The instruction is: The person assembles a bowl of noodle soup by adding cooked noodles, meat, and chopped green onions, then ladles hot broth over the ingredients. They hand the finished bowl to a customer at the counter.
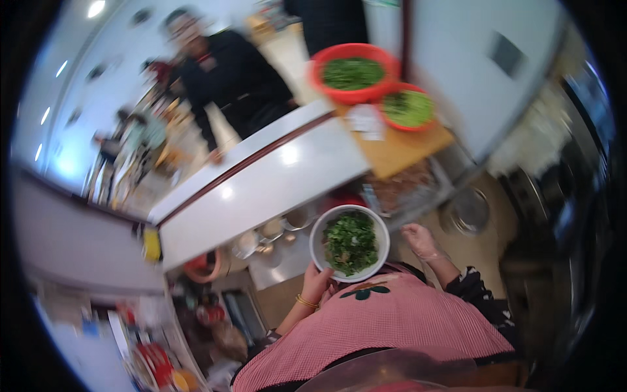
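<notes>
My left hand [318,284] grips the lower left rim of a white bowl [317,256], thumb over the edge, in front of my pink checked apron [392,318]. Chopped leafy green herbs [350,240] fill much of the bowl, covering most of what lies beneath. To the right of the bowl and apart from it is my right hand [422,242], in a clear plastic glove. Its fingers are curled together, and nothing shows in them. A metal tray of brown, meat-like food [401,188] lies beyond the bowl, to the right.
A white counter [274,171] crosses ahead, with a person in dark clothes [235,73] behind it. Red basins of greens, one large [321,81] and one smaller [414,128], stand by a yellow cutting board [416,149]. Metal containers [271,229] sit below the counter; a round metal lid-like object [468,210] is right.
</notes>
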Available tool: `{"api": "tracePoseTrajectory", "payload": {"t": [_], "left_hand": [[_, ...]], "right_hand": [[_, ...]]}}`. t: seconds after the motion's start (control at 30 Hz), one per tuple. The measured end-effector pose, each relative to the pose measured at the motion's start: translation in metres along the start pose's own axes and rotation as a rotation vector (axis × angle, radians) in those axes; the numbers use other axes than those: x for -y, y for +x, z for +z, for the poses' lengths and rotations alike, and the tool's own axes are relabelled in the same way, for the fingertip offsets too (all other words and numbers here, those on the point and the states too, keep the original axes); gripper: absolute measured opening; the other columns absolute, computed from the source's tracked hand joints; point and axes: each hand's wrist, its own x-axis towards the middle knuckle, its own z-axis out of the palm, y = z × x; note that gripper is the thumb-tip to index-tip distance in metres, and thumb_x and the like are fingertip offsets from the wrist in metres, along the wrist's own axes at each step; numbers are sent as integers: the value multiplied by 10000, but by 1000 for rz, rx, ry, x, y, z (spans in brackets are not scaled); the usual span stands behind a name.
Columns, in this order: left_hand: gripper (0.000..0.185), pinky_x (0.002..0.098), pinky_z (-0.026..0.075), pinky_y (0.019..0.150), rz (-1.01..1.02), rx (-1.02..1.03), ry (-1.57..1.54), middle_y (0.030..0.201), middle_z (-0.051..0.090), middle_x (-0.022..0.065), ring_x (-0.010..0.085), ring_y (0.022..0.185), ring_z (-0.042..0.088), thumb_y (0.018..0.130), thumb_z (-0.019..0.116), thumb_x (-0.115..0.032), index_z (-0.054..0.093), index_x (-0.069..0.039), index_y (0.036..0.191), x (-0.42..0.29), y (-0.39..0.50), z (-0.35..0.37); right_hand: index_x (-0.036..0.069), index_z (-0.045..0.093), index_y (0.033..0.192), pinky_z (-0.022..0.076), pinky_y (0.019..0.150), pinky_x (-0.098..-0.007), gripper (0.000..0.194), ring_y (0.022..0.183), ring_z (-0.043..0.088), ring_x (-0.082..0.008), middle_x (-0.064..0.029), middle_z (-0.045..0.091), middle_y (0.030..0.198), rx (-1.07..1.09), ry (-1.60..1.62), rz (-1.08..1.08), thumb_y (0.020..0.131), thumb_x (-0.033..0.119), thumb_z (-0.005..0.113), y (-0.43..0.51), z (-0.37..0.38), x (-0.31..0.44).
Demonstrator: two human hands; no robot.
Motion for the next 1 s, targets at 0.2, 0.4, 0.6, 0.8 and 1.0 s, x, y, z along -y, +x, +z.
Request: {"api": "tracePoseTrajectory", "payload": {"t": [0.2, 0.4, 0.6, 0.8, 1.0], "left_hand": [[351, 278, 473, 418, 4, 358, 41, 877, 643, 118, 188, 485, 582, 858, 569, -36, 495, -10, 1200, 2, 0, 156], [391, 290, 511, 415, -121, 658, 216, 955, 648, 162, 232, 537, 631, 856, 518, -8, 458, 33, 1240, -15, 48, 334], [412, 310, 574, 646, -154, 973, 318, 1073, 654, 178, 235, 801, 689, 840, 536, 10, 476, 73, 1242, 15, 69, 448], [487, 342, 549, 832, -278, 1207, 489, 1173, 624, 155, 243, 974, 655, 822, 552, 10, 457, 60, 1297, 38, 91, 551], [482, 332, 544, 781, -129, 1312, 508, 1157, 616, 139, 217, 958, 647, 829, 572, -38, 464, 51, 1291, 42, 103, 698]], "right_hand": [[18, 679, 1082, 514, 806, -349, 301, 896, 648, -195, -127, 710, 965, -427, -44, 302, 943, 266, 584, -156, -113, -37], [57, 686, 1052, 515, 738, -362, 239, 795, 643, -198, -119, 705, 860, -611, 61, 462, 907, 213, 577, -203, -202, -34], [7, 670, 1147, 490, 907, -349, 288, 1013, 636, -197, -135, 696, 1111, -705, 599, 509, 965, 215, 591, -226, -237, -28], [41, 664, 1210, 503, 902, -332, 301, 1002, 644, -175, -105, 704, 1121, -941, 698, 506, 938, 167, 643, -262, -308, -35], [36, 664, 1166, 516, 843, -339, 290, 938, 661, -194, -140, 719, 1019, -979, 360, 643, 933, 207, 644, -261, -417, -98]]}}
